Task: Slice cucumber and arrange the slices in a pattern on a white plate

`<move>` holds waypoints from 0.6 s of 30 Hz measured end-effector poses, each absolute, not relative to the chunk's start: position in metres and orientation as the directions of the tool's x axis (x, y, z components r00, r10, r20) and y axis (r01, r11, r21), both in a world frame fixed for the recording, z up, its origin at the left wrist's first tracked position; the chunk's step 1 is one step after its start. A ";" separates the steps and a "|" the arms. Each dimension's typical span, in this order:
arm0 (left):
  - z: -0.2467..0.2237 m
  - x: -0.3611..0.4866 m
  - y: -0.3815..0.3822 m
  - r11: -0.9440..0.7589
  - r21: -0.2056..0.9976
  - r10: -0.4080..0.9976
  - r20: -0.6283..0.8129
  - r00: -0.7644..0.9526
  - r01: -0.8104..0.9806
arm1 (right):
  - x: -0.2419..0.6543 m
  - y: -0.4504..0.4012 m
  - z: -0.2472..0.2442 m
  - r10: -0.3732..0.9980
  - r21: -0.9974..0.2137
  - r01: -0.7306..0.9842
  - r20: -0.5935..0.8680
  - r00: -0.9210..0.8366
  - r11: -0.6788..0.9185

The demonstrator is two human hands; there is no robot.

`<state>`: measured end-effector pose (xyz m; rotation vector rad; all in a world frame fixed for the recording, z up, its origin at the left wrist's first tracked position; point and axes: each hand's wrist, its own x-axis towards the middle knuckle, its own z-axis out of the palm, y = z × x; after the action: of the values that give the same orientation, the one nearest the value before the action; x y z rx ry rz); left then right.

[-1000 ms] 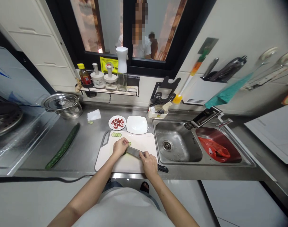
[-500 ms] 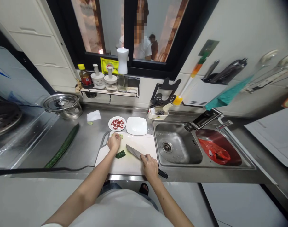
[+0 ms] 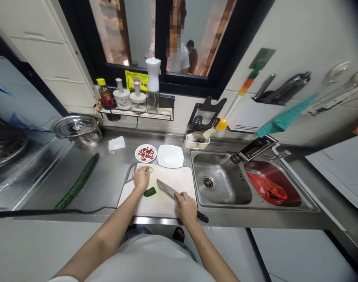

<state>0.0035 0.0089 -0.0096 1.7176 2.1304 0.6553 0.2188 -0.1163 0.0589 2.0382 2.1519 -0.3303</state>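
My right hand (image 3: 187, 206) is closed round a kitchen knife (image 3: 168, 189), its blade pointing up and left over the white cutting board (image 3: 170, 209). At the board's upper left, my left hand (image 3: 141, 178) has its fingers on cucumber slices (image 3: 150, 170); whether it grips one is too small to tell. A short piece of cucumber (image 3: 150, 191) lies on the board between my hands. Behind the board are a round plate of red pieces (image 3: 145, 153) and a white square plate (image 3: 170, 156). A whole cucumber (image 3: 77, 182) rests on the steel counter at the left.
To the right is a double sink (image 3: 223, 180) with a red bag (image 3: 267, 190) in its right basin. A lidded pot (image 3: 78, 131) stands at the back left, near a white tissue (image 3: 116, 143). Bottles and jars line a shelf (image 3: 143, 113). People show in the window.
My left hand has shifted very slightly on the slices, its fingers a little lower. The right hand and the knife have stayed in place.
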 end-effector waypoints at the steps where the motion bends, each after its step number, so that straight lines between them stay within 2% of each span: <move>1: -0.010 0.004 0.009 0.161 0.534 0.977 0.036 -0.212 0.830 | 0.219 -0.116 0.059 0.962 -0.050 0.998 -0.267 -0.059 0.047; 12: -0.013 0.003 0.014 0.151 0.485 0.982 0.029 -0.189 0.861 | 0.222 -0.117 0.057 0.961 -0.073 0.997 -0.270 -0.056 0.038; 18: -0.011 0.004 0.015 0.164 0.507 0.979 0.021 -0.202 0.846 | 0.221 -0.118 0.055 0.966 -0.089 0.996 -0.254 -0.038 0.016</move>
<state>0.0041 0.0151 -0.0107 1.7482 2.1343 0.6011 0.2207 -0.1182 0.0551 2.0901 2.1489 -0.3674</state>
